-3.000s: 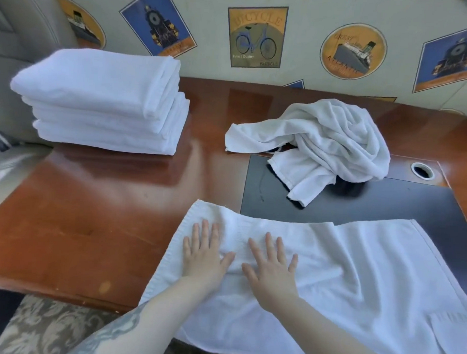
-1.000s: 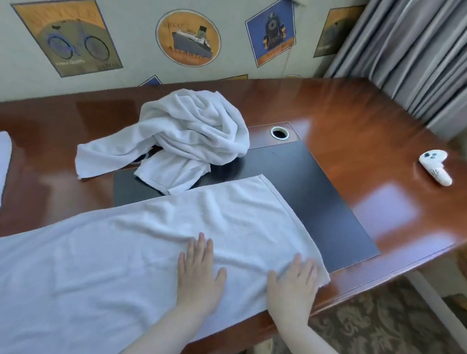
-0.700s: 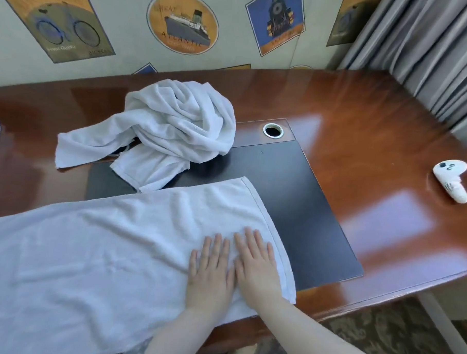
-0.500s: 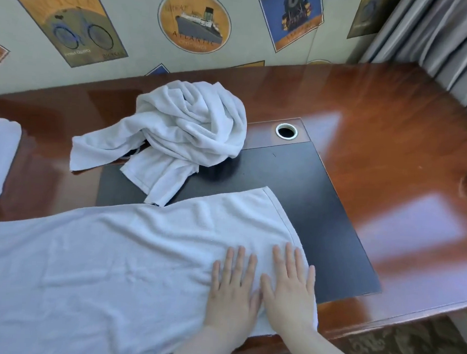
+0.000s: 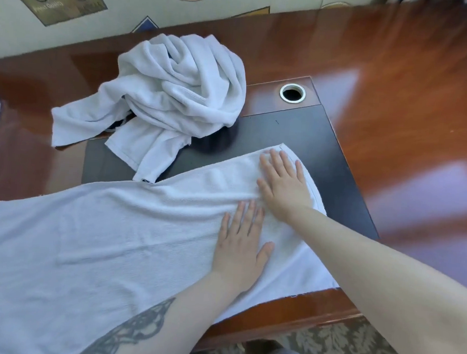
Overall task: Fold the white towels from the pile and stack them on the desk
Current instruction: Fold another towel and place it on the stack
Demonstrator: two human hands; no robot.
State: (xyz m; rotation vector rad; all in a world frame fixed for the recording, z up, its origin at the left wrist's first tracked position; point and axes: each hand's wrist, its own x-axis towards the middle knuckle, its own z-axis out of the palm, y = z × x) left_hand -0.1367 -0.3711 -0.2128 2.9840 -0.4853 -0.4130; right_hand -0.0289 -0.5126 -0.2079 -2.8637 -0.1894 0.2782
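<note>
The wooden desk (image 5: 406, 109) fills most of the view, with a dark inset pad (image 5: 309, 137) at its middle. A white towel (image 5: 90, 237) lies spread flat along the near edge, its right end on the pad. Behind it, a crumpled pile of towels (image 5: 177, 94) sits on the far left part of the pad. The right hand (image 5: 285, 184) presses flat, fingers spread, on the towel's far right corner. The left hand (image 5: 240, 246) lies flat beside it, nearer, fingers straight. A small metal-rimmed hole (image 5: 292, 93) sits right of the pile.
</note>
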